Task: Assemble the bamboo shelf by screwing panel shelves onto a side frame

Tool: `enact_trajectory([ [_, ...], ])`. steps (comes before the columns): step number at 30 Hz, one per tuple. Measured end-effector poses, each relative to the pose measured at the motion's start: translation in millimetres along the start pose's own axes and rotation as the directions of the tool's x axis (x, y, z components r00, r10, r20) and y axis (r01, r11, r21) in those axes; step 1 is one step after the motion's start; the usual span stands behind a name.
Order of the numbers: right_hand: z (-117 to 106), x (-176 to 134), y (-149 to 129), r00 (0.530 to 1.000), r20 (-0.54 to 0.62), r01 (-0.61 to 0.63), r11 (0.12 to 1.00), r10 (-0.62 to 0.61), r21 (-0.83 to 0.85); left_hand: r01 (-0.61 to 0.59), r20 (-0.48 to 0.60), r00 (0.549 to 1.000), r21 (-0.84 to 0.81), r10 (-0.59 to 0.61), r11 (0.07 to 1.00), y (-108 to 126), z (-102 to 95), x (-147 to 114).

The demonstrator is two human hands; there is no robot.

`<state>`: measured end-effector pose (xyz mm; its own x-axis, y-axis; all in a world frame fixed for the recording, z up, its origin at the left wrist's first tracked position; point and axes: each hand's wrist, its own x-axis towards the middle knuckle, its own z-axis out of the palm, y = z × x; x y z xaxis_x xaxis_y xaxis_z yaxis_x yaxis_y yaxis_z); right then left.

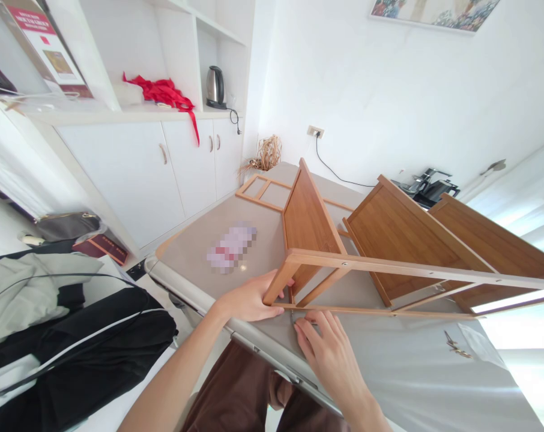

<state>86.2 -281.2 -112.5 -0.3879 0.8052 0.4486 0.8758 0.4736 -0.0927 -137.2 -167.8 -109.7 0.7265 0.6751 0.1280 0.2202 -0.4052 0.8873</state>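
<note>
A wooden shelf rack (317,258) lies on its side on the table, its several shelf boards standing upright. My left hand (249,297) is closed around the near left end of its frame, with the thumb by the lower rail and some fingers hidden behind the wood. Just to the right, my right hand (328,345) pinches a thin metal Allen key (292,319) at the lower rail, near the corner joint. Most of the key is covered by the fingers. Several screws (456,347) lie on the table to the right, beside a clear plastic bag (481,345).
The grey table (263,240) has its near edge close to my body. A blurred-out pale packet (231,247) lies left of the rack. Dried plants (268,153) and a black appliance (434,187) stand towards the back. Clothes (92,324) are piled at the left.
</note>
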Motion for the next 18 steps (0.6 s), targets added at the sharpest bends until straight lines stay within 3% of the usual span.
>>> enact_trajectory([
  [8, 0.3, 1.2, 1.5, 1.000, -0.012, -0.018, 0.998, 0.019, 0.066, 0.022, -0.001, 1.000, 0.036, -0.022, 0.999, -1.0, 0.3, 0.7],
  [18, -4.0, -3.9, 10.0, 0.998, 0.054, 0.029, 0.997, -0.033, 0.074, 0.051, 0.017, 0.999, 0.044, -0.052, 0.998, 2.9, -0.2, 1.1],
])
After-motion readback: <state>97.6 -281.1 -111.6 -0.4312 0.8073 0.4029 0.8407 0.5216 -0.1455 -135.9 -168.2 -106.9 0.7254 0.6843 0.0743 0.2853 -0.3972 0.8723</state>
